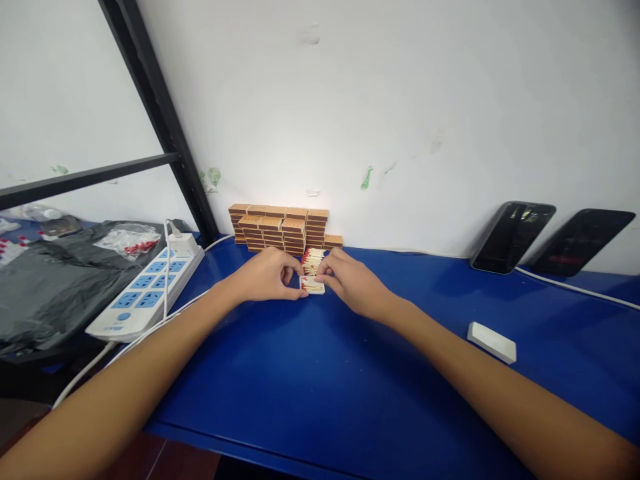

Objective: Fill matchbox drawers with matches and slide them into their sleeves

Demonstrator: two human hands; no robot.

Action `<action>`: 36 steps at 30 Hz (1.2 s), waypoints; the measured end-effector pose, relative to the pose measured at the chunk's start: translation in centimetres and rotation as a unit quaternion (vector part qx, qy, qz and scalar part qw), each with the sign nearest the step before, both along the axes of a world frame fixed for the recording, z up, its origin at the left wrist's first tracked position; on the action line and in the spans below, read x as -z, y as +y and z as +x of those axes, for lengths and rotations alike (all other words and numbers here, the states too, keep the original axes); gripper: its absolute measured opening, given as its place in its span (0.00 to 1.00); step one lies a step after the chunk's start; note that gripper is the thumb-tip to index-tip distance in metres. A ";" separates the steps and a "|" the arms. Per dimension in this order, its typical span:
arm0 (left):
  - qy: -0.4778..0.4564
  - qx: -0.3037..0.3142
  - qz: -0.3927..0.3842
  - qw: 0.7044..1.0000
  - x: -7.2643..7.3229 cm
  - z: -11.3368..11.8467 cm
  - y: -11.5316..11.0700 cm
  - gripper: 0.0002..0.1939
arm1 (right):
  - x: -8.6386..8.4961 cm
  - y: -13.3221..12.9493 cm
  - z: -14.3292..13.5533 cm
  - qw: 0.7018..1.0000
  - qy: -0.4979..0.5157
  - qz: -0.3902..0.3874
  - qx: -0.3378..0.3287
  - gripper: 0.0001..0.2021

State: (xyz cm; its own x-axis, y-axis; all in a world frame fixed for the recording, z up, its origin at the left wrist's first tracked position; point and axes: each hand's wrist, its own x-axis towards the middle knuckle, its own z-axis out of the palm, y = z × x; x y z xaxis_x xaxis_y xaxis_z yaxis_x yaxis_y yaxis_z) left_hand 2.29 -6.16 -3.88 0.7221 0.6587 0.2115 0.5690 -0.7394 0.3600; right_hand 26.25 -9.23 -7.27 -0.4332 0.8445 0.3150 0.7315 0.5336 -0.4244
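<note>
Two bare forearms reach across a blue table [320,387] toward its far edge, where the left hand [267,275] and the right hand [350,283] meet over a small white matchbox tray [313,286] lying on the tabletop. Both hands are closed in a pinch: the left grips the tray's near-left corner between thumb and fingers, and the right holds its other side, fingertips touching a bundle of red-tipped matches [313,261] that stands just behind and partly over the tray. A few matches already lie in the tray, which looks only partly filled, so the loading appears under way rather than finished; no outer sleeve for it can be made out near the hands. Just beyond, against the white wall [400,100], a stack of brown matchboxes [280,230] stands in neat rows, suggesting many boxes are already dealt with, though the picture does not show whether they are full. To the right, well apart from the hands, a small white block [491,342] lies on the table, and two dark phones [513,237] lean on the wall with a white cable [575,288] running from them. To the left sit a white-and-blue power strip [147,288], grey plastic sheeting [45,293] and a clear bag with red-tipped pieces [131,241]. Nothing lies between the hands and the tray.
</note>
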 end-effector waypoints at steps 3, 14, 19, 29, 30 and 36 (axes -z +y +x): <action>-0.007 -0.001 -0.005 1.000 0.0 0.1 -0.1 0.18 | 0.1 -0.1 0.0 1.000 -0.009 -0.002 0.002 0.02; -0.016 0.006 0.007 1.000 0.1 0.1 -0.1 0.18 | 0.7 -0.3 -0.4 1.000 -0.002 0.009 0.006 0.02; -0.013 0.010 0.017 1.000 0.0 0.1 -0.1 0.17 | 0.9 -0.3 -0.4 1.000 -0.011 0.023 0.009 0.03; 0.027 -0.023 -0.061 0.998 -0.9 -0.7 0.3 0.18 | 1.1 0.2 0.1 0.996 0.018 0.080 0.028 0.04; 0.036 -0.029 -0.078 0.996 -1.1 -0.9 0.4 0.18 | 1.3 0.3 0.3 0.996 0.020 0.078 0.034 0.04; 0.034 -0.028 -0.126 0.991 -1.1 -1.4 0.8 0.19 | 2.3 0.6 -0.2 0.996 0.026 0.043 0.072 0.06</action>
